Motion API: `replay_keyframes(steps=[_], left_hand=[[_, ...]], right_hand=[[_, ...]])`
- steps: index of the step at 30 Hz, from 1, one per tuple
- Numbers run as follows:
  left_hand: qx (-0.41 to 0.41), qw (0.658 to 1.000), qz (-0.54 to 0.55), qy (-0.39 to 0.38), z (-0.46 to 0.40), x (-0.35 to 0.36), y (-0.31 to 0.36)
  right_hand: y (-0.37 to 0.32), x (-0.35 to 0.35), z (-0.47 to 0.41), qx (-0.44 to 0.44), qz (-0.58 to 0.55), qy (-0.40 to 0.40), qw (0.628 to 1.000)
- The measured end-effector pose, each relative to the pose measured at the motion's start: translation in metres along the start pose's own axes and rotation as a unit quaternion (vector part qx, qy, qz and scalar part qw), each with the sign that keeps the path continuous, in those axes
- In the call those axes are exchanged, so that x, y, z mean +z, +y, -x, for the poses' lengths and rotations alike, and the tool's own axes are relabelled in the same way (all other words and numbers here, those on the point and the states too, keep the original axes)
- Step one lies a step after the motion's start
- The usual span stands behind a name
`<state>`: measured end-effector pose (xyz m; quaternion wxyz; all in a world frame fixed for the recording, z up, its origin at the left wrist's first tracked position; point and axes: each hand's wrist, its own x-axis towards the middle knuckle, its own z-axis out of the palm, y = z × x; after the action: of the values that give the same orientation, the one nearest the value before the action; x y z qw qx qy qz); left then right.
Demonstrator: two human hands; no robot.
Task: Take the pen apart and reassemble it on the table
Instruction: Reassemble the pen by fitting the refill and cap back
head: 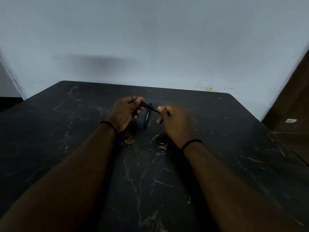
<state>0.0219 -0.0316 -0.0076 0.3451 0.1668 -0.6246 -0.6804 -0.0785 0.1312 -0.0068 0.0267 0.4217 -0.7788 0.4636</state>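
Observation:
A black pen [150, 107] is held level above the table between both hands. My left hand [125, 111] grips its left end with curled fingers and thumb. My right hand [173, 122] pinches its right end. A second black pen [146, 118] with white lettering lies on the dark table [83, 131] just below the held one, pointing toward me. How the held pen's parts join is too dark to tell.
The table is black marble with pale veins, set against a light wall. A brown wooden surface [291, 114] stands at the right, bearing a small white label [291, 121]. Black bands circle both wrists.

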Motion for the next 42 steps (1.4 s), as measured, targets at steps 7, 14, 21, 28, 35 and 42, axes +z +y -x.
replay_keyframes(steps=[7, 14, 21, 28, 35, 42], left_hand=[[0.0, 1.0, -0.014, 0.004, 0.002, 0.001, 0.001], [-0.003, 0.999, -0.041, 0.014, 0.006, 0.005, 0.003], [-0.017, 0.999, -0.037, 0.027, 0.007, 0.006, 0.004], [-0.013, 0.999, -0.032, 0.011, 0.008, 0.009, 0.005], [0.018, 0.997, -0.068, 0.014, 0.009, 0.014, 0.009], [0.03, 0.992, -0.053, 0.111, 0.007, 0.016, 0.009]], right_hand=[[-0.006, 0.0, 0.003, 0.008, -0.043, -0.005, 0.999], [-0.007, 0.001, 0.003, 0.013, -0.057, 0.015, 0.998], [-0.011, 0.0, 0.007, 0.005, -0.055, 0.035, 0.998], [-0.01, 0.003, 0.006, 0.004, -0.043, 0.054, 0.998], [-0.018, -0.002, 0.011, -0.006, 0.068, -0.013, 0.998], [-0.018, -0.005, 0.009, 0.063, 0.025, -0.002, 0.998]])
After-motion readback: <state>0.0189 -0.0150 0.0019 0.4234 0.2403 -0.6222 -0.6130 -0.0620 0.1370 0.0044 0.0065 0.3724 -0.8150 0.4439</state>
